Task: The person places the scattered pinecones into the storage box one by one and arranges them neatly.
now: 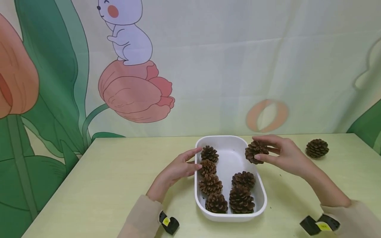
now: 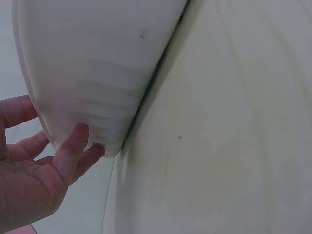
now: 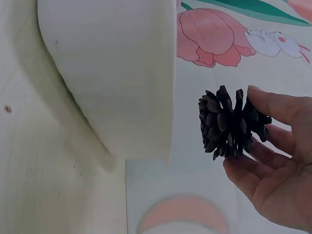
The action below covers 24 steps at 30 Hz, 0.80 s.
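A white plastic tub (image 1: 229, 158) holds several brown pine cones, with a row along its left wall and others at the near right. My left hand (image 1: 183, 164) grips the tub's left rim; in the left wrist view some fingers (image 2: 73, 146) lie against the outer wall and others reach over the edge. Between thumb and fingers, my right hand (image 1: 287, 155) pinches a pine cone (image 1: 256, 152) above the tub's right rim. The right wrist view shows this held pine cone (image 3: 226, 124) apart from the tub wall (image 3: 131, 87).
Another pine cone (image 1: 317, 148) lies on the pale yellow table (image 1: 125, 185) at the far right. Behind the table hangs a printed cloth (image 1: 220, 82) with tulips and a white animal. Small dark crumbs dot the tabletop right of the tub.
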Tool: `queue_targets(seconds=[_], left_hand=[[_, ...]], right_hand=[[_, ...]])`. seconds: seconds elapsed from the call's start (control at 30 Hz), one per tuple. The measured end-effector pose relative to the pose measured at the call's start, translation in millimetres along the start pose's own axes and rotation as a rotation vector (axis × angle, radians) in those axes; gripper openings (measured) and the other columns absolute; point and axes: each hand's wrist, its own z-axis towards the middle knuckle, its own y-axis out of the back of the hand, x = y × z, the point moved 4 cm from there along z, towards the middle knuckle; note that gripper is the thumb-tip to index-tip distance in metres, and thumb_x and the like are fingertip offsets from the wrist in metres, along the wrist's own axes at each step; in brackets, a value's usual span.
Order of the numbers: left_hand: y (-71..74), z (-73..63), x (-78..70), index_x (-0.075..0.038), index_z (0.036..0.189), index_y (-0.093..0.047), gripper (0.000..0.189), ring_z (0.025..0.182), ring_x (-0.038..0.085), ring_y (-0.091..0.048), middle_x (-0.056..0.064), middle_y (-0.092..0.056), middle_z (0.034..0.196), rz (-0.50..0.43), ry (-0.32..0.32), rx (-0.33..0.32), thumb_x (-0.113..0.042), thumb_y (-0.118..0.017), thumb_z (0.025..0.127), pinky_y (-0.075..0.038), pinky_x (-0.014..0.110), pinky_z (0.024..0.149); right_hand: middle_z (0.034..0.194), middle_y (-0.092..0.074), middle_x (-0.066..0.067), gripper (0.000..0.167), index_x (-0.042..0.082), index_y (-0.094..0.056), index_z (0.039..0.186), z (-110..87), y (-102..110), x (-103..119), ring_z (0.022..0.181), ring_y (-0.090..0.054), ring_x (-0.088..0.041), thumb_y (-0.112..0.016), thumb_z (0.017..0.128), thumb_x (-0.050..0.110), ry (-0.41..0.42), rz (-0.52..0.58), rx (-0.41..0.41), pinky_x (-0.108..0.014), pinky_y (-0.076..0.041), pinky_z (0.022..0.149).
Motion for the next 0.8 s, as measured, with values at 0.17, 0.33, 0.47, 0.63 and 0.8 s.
queue_targets(seconds=[0.17,0.33,0.47,0.63,0.8], left_hand=[[-0.1,1.2,0.4,-0.009,0.141,-0.033,0.060,0.125,0.038,-0.038,0.021,-0.021,0.147,-0.005,-0.001,0.002,0.004,-0.053,0.086,-0.044,0.040,0.095],[-0.3,1.3,0.9,-0.010,0.141,-0.033,0.060,0.126,0.038,-0.037,0.021,-0.021,0.147,-0.003,0.000,-0.001,0.003,-0.054,0.086,-0.043,0.041,0.095],[-0.4,1.5,1.3,-0.010,0.141,-0.033,0.060,0.126,0.038,-0.037,0.021,-0.021,0.147,-0.005,0.002,-0.002,0.003,-0.054,0.087,-0.043,0.042,0.096],[0.0,1.4,1.6,-0.009,0.142,-0.033,0.060,0.125,0.038,-0.038,0.022,-0.020,0.147,-0.001,-0.004,0.001,0.004,-0.053,0.087,-0.043,0.041,0.095],[-0.1,1.5,1.8,-0.009,0.141,-0.033,0.060,0.125,0.038,-0.038,0.022,-0.021,0.147,-0.008,-0.002,-0.001,0.004,-0.053,0.087,-0.044,0.040,0.095]], right_hand=[[0.120,-0.057,-0.017,0.048,-0.002,-0.055,0.121,5.2,-10.0,1.7,0.105,-0.053,0.002,-0.071,0.078,0.011,-0.003,0.034,0.010,-0.017,-0.044,0.091],[0.122,-0.056,-0.017,0.048,-0.002,-0.055,0.122,10.3,-18.4,-0.4,0.113,-0.052,-0.030,-0.071,0.079,0.012,-0.032,0.064,0.032,-0.029,-0.043,0.095],[0.121,-0.056,-0.019,0.047,-0.003,-0.055,0.121,14.3,-25.9,-3.0,0.114,-0.051,-0.035,-0.070,0.079,0.012,-0.026,0.063,0.038,-0.036,-0.041,0.097],[0.120,-0.056,-0.020,0.047,-0.005,-0.055,0.120,18.1,-35.0,-9.2,0.115,-0.050,-0.036,-0.070,0.079,0.012,-0.018,0.050,0.039,-0.039,-0.039,0.098],[0.118,-0.058,-0.019,0.046,-0.005,-0.056,0.119,20.9,-42.4,-14.8,0.115,-0.050,-0.035,-0.071,0.078,0.012,-0.026,0.052,0.052,-0.039,-0.039,0.099]])
